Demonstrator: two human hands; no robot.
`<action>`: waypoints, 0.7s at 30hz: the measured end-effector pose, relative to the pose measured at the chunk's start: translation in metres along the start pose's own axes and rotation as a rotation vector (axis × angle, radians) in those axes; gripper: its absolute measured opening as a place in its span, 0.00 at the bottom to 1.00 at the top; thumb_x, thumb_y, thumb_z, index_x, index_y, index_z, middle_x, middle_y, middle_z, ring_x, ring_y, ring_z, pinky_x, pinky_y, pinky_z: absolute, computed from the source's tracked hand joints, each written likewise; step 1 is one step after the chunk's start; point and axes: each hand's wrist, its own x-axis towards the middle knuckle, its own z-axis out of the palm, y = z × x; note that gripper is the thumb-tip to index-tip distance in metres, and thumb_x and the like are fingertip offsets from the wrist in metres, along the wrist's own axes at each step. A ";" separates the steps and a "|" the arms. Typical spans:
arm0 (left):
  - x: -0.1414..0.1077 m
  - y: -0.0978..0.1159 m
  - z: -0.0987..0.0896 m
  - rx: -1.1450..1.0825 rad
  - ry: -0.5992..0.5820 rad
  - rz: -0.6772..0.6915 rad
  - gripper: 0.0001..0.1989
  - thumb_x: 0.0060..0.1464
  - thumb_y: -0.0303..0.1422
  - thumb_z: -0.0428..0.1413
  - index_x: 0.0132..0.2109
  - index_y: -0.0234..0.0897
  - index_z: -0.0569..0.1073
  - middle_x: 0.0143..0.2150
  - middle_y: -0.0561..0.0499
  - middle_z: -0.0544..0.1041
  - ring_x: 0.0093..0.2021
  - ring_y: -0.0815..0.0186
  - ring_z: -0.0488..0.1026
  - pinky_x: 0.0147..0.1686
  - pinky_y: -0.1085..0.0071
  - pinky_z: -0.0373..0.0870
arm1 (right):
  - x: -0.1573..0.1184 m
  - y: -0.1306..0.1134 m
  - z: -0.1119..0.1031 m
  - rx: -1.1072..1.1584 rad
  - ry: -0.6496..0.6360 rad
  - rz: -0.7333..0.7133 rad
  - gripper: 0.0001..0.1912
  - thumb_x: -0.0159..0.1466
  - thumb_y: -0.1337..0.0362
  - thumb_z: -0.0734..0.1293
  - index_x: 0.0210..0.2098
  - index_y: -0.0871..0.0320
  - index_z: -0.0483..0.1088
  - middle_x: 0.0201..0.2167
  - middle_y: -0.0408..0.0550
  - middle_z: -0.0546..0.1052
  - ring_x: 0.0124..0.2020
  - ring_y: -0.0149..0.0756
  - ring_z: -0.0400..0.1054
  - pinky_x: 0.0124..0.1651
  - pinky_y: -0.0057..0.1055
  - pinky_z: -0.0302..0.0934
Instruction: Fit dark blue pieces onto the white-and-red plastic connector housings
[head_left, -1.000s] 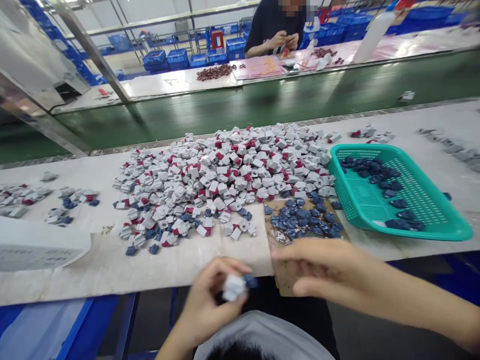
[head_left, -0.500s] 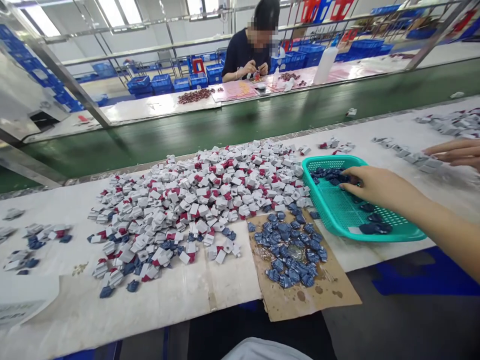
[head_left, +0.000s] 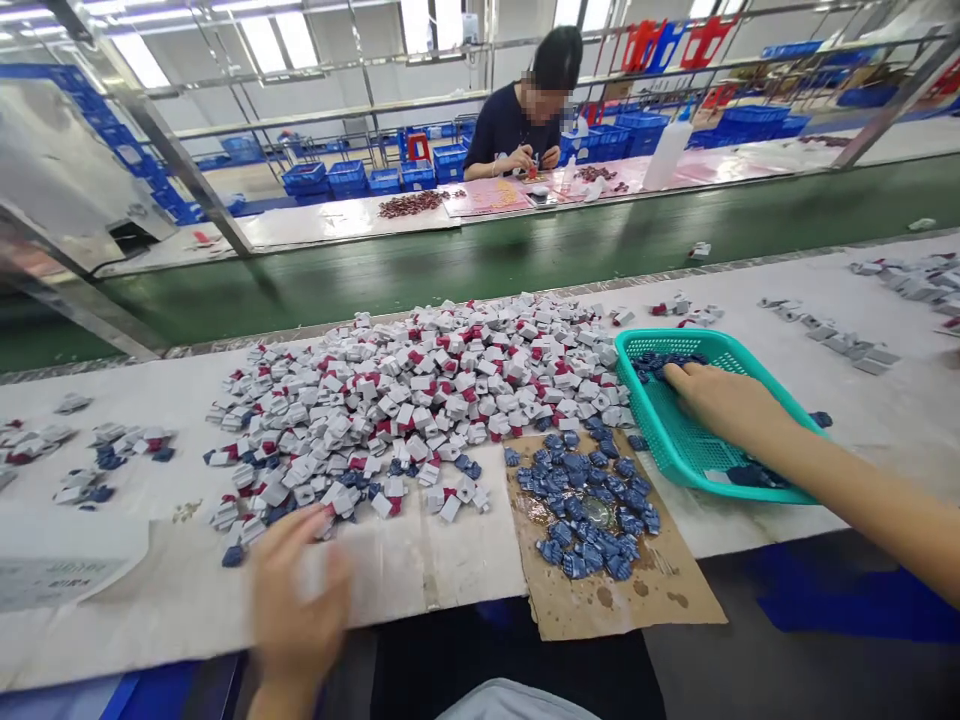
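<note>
My left hand (head_left: 300,590), blurred by motion, is over the front edge of the table, its thumb apart from its fingers and nothing visible in it. Its fingertips are at the near edge of a large heap of white and dark red pieces (head_left: 420,390). My right hand (head_left: 720,400) reaches into a green basket (head_left: 675,455), its fingers bent together at the dark blue pieces (head_left: 652,362); what they hold is hidden. Between my hands, many blue pieces (head_left: 577,500) lie on a wet brown cardboard sheet (head_left: 637,605).
Small groups of pieces (head_left: 127,440) lie at the left, beside a paper sheet (head_left: 67,560). A row of white pieces (head_left: 832,335) is at the right. Beyond the green belt (head_left: 480,255), a person (head_left: 517,120) works at another table near a white bottle (head_left: 667,155).
My left hand has come into view at the lower left. My right hand has shifted slightly left in the basket. Another hand at the right edge is gone from the row of pieces. The view has tilted.
</note>
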 end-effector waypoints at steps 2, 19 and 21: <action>0.008 0.014 0.031 0.067 -0.194 0.190 0.18 0.58 0.29 0.56 0.55 0.42 0.70 0.49 0.47 0.77 0.48 0.58 0.74 0.47 0.61 0.70 | -0.001 0.002 0.001 0.011 -0.022 0.008 0.14 0.67 0.71 0.52 0.38 0.62 0.67 0.34 0.61 0.74 0.31 0.41 0.67 0.26 0.31 0.46; 0.002 0.034 0.072 -0.063 -0.306 0.043 0.06 0.59 0.31 0.55 0.43 0.36 0.73 0.38 0.46 0.78 0.39 0.60 0.74 0.37 0.66 0.72 | -0.006 0.002 -0.009 0.254 -0.099 0.315 0.10 0.66 0.60 0.56 0.33 0.57 0.64 0.29 0.52 0.73 0.26 0.38 0.63 0.32 0.33 0.55; 0.002 0.033 0.072 -0.145 -0.228 0.019 0.06 0.60 0.32 0.54 0.44 0.36 0.72 0.41 0.44 0.78 0.41 0.60 0.76 0.39 0.67 0.73 | -0.007 0.001 -0.011 0.355 -0.028 0.411 0.08 0.64 0.60 0.59 0.35 0.57 0.68 0.30 0.51 0.74 0.27 0.37 0.64 0.33 0.34 0.55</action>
